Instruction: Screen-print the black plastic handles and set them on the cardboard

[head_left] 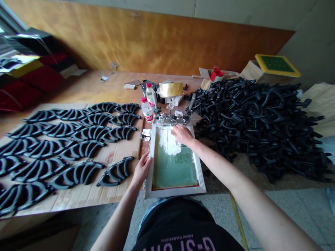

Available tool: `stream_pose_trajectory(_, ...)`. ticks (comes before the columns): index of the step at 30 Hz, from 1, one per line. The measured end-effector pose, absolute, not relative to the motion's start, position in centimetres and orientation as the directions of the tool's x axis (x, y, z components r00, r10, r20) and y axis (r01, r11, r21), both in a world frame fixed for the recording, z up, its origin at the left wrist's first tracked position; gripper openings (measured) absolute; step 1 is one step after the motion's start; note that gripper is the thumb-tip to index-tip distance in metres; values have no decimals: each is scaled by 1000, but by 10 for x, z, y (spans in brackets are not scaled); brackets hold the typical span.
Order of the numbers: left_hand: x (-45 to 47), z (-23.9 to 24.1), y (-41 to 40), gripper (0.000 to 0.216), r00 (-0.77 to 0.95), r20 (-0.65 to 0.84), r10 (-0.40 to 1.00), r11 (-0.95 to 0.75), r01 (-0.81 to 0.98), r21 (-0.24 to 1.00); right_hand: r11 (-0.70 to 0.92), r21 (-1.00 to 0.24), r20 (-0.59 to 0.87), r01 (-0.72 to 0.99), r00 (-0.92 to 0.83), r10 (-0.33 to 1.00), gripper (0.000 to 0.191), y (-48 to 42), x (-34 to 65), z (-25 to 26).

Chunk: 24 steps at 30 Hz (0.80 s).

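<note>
A framed printing screen [201,181] with green mesh lies hinged in a metal clamp [171,119] at the table's front edge. White ink [167,141] is spread across its far half. My left hand [142,169] grips the frame's left rail, fingers curled on it. My right hand [182,135] rests at the far end of the mesh, closed over something on the white ink that I cannot make out.
Rows of black curved plastic parts [65,146] lie on cardboard to the left. A big heap of the same parts [259,118] fills the right. Two bottles [148,104], a tape roll [171,89] and a spare yellow-framed screen [277,65] stand behind.
</note>
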State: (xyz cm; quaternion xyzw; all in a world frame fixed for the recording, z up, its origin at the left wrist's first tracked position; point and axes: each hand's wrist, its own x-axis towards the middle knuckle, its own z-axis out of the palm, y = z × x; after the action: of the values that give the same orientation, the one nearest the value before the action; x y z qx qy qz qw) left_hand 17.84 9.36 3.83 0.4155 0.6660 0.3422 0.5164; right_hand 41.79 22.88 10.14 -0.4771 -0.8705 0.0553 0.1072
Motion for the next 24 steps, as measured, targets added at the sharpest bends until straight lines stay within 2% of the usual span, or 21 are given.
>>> stream_pose_trajectory(4,177,37,93,76,-117,-374,920,391,209,896,771,-216,95,599,-773,627,14,195,437,107)
stream_pose_trajectory(6,178,39,92,75,-124,-359,925,378,213,901,823,-264,47,503,-845,532,12,191,442,116)
stream_pose_trajectory(7,179,40,92,74,-128,-355,926,376,212,902,818,-290,33,497,-849,528,10,192,442,119)
stream_pose_trajectory(11,182,47,91,76,-139,-375,917,394,157,905,738,-289,118,610,-742,660,16,192,435,112)
stream_pose_trajectory(14,184,54,90,78,-137,-400,906,415,109,903,756,-266,189,598,-736,650,26,177,437,97)
stream_pose_trajectory(17,186,63,90,77,-139,-420,897,434,93,896,781,-312,182,541,-773,608,24,172,444,97)
stream_pose_trajectory(20,186,78,90,77,-144,-425,894,442,110,891,698,-363,195,617,-682,705,20,196,439,113)
stream_pose_trajectory(24,183,115,92,66,-173,-321,931,346,146,927,468,-357,214,808,-417,883,57,251,432,139)
